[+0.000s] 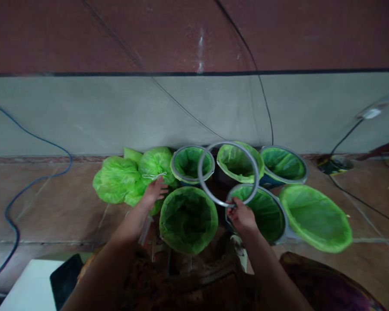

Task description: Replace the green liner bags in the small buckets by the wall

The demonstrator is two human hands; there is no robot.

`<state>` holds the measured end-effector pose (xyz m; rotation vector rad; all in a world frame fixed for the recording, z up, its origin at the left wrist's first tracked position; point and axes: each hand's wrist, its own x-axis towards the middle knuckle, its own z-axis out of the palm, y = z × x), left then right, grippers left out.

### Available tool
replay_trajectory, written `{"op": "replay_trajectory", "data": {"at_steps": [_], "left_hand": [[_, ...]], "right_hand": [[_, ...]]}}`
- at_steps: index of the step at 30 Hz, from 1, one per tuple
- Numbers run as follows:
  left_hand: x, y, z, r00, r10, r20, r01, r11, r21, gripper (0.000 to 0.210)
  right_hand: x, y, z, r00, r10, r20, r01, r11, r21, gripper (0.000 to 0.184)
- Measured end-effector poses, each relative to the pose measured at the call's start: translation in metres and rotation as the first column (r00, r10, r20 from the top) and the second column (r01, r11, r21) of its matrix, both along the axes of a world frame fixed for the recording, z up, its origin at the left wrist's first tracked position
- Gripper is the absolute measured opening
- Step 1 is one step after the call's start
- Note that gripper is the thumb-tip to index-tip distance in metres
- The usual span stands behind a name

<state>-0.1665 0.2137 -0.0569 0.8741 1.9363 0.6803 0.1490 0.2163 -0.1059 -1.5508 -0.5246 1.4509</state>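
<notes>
My right hand (241,215) grips the lower edge of a grey ring (200,170), which is held up above the bins. In front of me is a bin lined with a green bag (188,247), without a ring on its rim. My left hand (154,191) is held out with its fingers apart, close to filled green bags (116,179). A white tie (154,176) shows on one bag just beyond the fingertips. Behind the raised ring stand a lined bin with a grey rim (172,164) and a lined bin without one (261,162).
To the right are more lined bins, one with a bare green liner (314,218). A blue cable (32,185) winds across the floor at left. Beside me are a white surface (29,285) and a dark flat object (65,280). The grey wall (116,112) rises behind.
</notes>
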Motion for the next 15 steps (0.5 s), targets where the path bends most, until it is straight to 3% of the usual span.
{"op": "replay_trajectory", "data": {"at_steps": [2,3,5,7,10,15], "left_hand": [[-0.003,-0.003,0.009,0.971,0.096,0.220,-0.100,0.995,0.008,0.068],[-0.005,-0.006,0.012,0.961,0.096,0.261,-0.100,0.995,0.004,0.071],[-0.008,-0.013,0.010,0.966,0.055,0.251,-0.054,0.998,-0.009,0.071],[-0.009,-0.021,0.003,0.990,-0.025,0.136,0.030,0.999,-0.036,0.060],[-0.006,-0.030,-0.015,0.982,-0.152,-0.109,0.142,0.985,-0.096,0.041],[0.005,-0.034,-0.038,0.767,-0.394,-0.507,0.324,0.919,-0.224,0.032]], "right_hand": [[-0.018,-0.029,0.001,0.972,0.204,0.113,-0.203,0.979,-0.023,0.020],[-0.023,-0.039,0.000,0.929,0.318,0.189,-0.313,0.948,-0.056,0.023],[-0.025,-0.051,-0.006,0.794,0.521,0.313,-0.499,0.853,-0.153,0.026],[-0.020,-0.051,-0.013,0.631,0.644,0.433,-0.610,0.756,-0.236,0.027],[-0.013,-0.042,-0.021,0.380,0.625,0.682,-0.661,0.699,-0.273,0.026],[-0.013,-0.028,-0.027,0.060,0.521,0.851,-0.629,0.682,-0.373,0.035]]}}
